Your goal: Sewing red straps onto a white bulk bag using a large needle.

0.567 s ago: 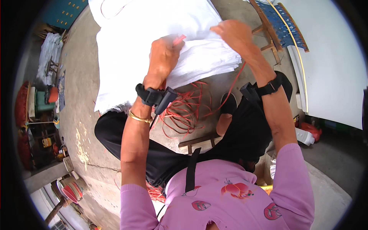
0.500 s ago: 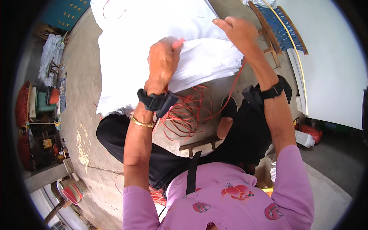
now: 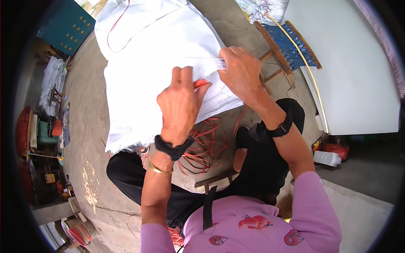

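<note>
A stack of white woven-looking sheets (image 3: 143, 80) lies in front of my knees, with a frayed near-left edge. My left hand (image 3: 179, 105) is above it, thumb and fingers closed on a small red strip piece (image 3: 200, 83); two of its fingers reach forward, slightly blurred. To its right, my right hand (image 3: 241, 74) is closed around a thin, straight needle-like rod (image 3: 202, 57), at the lifted edge of the top white sheet. The fingertips hide how the rod meets the sheet. A loose red strand (image 3: 114, 31) curves over the stack's far left.
Tangled red strips (image 3: 204, 147) lie on the floor between my legs, beside a low wooden stool (image 3: 215, 180). A wooden stool with blue webbing (image 3: 289, 44) stands at right, near a large white panel (image 3: 350, 84). A white bottle (image 3: 327, 158) lies below the panel.
My right hand has come down and left to the sheet's edge. My left hand has moved down, with the red piece still in it. The view has shifted slightly.
</note>
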Demonstrator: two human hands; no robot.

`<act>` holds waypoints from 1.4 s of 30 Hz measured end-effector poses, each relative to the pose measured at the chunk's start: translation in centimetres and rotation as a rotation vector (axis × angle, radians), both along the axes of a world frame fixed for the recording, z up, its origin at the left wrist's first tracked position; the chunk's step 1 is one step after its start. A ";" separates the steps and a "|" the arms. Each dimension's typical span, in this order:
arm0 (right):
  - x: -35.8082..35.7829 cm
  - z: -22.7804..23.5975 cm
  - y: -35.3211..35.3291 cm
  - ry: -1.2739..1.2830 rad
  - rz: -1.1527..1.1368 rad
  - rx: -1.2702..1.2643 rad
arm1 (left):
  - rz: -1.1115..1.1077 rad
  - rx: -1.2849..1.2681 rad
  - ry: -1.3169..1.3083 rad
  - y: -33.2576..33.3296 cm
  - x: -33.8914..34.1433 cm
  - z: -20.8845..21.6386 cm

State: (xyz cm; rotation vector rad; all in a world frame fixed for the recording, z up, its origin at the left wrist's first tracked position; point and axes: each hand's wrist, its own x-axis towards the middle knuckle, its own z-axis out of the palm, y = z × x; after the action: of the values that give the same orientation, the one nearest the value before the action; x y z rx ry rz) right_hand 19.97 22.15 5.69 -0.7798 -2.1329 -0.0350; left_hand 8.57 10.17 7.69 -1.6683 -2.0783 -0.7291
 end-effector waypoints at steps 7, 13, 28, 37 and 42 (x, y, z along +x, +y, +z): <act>0.0 -0.6 0.2 0.265 0.192 -0.243 | 0.031 0.115 -0.207 1.4 -0.5 -1.4; -2.9 -1.2 -2.2 0.254 0.400 -0.655 | 0.066 0.324 -1.063 1.1 -2.2 -3.6; -3.9 -0.2 -1.1 0.124 0.524 -0.713 | 0.076 0.619 -1.339 -0.8 -2.9 -5.5; -1.5 -1.0 -0.7 -0.033 0.341 -0.240 | 0.143 0.644 -0.873 -0.4 -1.7 -5.1; -2.3 -1.6 -1.7 0.037 0.418 -0.508 | 0.017 0.492 -0.539 0.0 0.3 -5.4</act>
State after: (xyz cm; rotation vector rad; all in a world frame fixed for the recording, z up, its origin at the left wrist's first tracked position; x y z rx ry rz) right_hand 17.69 20.46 4.12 -0.5868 -2.2535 0.7580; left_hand 8.90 10.17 2.30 -1.2645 -1.9872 -1.6725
